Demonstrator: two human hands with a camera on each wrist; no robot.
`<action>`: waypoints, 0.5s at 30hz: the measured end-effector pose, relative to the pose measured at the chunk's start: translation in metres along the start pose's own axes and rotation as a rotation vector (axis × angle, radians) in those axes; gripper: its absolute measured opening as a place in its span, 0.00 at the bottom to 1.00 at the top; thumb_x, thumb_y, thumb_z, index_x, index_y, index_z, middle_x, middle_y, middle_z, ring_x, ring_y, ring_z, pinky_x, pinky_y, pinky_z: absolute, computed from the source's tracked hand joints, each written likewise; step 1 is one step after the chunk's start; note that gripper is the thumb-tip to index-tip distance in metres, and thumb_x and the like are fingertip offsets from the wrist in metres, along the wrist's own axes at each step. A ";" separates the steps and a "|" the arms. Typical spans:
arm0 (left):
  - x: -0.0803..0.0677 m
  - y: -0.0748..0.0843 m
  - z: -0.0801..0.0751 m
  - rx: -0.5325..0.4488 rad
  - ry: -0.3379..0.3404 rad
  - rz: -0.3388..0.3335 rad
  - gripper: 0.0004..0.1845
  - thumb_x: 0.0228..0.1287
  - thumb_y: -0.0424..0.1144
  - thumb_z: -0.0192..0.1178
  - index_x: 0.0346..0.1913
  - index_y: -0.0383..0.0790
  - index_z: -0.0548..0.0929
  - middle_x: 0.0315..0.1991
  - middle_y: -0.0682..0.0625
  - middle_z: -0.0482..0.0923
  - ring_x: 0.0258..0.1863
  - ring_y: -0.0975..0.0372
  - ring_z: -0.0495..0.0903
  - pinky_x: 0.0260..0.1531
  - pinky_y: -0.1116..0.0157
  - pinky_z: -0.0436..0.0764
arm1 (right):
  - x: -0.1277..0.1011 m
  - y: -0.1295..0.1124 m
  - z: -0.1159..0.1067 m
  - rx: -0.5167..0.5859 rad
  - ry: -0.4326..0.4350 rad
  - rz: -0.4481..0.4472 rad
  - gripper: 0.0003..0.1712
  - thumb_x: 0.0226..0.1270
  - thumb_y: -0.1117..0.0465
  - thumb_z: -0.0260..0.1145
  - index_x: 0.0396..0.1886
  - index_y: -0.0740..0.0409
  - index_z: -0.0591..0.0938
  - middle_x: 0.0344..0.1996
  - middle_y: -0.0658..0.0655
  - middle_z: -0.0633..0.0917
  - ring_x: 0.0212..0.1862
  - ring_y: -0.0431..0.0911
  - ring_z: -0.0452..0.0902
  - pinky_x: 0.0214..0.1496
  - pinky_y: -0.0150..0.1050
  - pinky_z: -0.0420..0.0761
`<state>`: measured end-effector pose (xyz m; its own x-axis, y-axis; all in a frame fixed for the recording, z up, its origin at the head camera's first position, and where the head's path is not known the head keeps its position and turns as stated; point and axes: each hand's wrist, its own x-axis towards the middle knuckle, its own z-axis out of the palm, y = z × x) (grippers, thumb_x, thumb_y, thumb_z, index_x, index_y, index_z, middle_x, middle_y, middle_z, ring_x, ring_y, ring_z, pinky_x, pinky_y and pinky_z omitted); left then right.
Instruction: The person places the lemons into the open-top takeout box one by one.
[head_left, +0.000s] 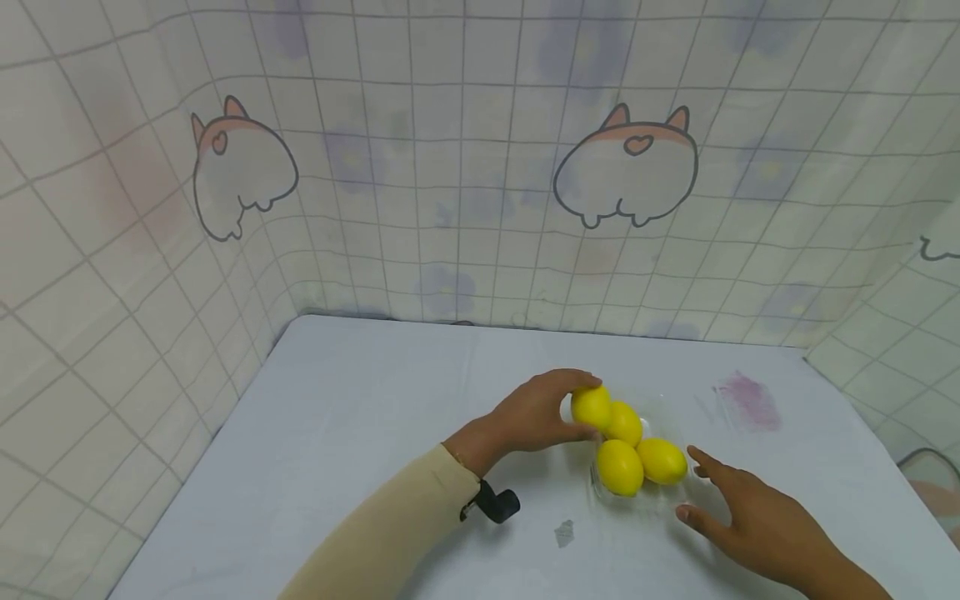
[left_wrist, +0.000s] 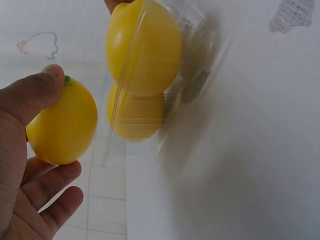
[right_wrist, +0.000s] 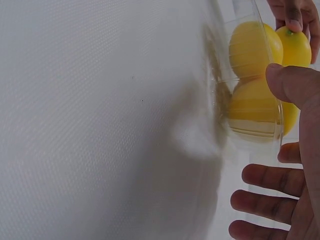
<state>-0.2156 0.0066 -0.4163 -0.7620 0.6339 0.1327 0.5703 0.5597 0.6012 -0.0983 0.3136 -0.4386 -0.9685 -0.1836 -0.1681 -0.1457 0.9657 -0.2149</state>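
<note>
Though the rim barely shows from the head camera, looks like a grip on one yellow lemon right at the far-left end of the clear plastic tray; cannot tell whether still seated in it or already lifted out. Clamped by the left hand, thumb on one side and fingers curled round the other. Seen close from the left wrist, with the green stem tip up by the thumb and the lemon just outside the tray wall.

Packed tight beside it: a second lemon touching the held one, then a front lemon and a right-hand lemon, all three inside the tray.

Over to the right hand: relaxed, fingers spread and straight, grasping nothing, hovering just beside the tray's right edge. Touching the plastic or not, hard to say.

Now the risks, judged from this. Smooth rounded skin and a grip of only thumb and fingers: could squirt free and roll across the pale tablecloth. Neighbour pressed up against it: could get nudged and tip out over the low wall. Thin, light tray with no firm hold on it: could skid or lift along with the fruit, spilling the other three. Loose right hand so near the rim: could knock the tray sideways.

Further out, a purple stain on the cloth beyond the tray, well apart from both hands.
</note>
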 end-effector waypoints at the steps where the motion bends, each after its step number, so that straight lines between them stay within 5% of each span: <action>1: 0.001 0.001 0.001 0.003 -0.002 0.006 0.38 0.61 0.55 0.74 0.73 0.53 0.73 0.72 0.60 0.69 0.72 0.65 0.66 0.72 0.63 0.65 | 0.000 0.000 0.000 0.000 -0.003 0.003 0.60 0.61 0.21 0.60 0.79 0.58 0.64 0.59 0.61 0.83 0.58 0.63 0.78 0.47 0.67 0.81; 15: 0.017 0.007 0.014 0.031 -0.019 0.035 0.38 0.63 0.58 0.71 0.74 0.53 0.72 0.72 0.60 0.69 0.72 0.66 0.65 0.71 0.64 0.64 | -0.001 0.000 0.001 0.000 0.014 -0.011 0.59 0.61 0.21 0.60 0.78 0.59 0.65 0.58 0.60 0.83 0.56 0.62 0.79 0.45 0.66 0.82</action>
<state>-0.2204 0.0288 -0.4209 -0.7356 0.6633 0.1377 0.6058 0.5530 0.5720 -0.0976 0.3141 -0.4393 -0.9696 -0.1920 -0.1518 -0.1568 0.9635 -0.2168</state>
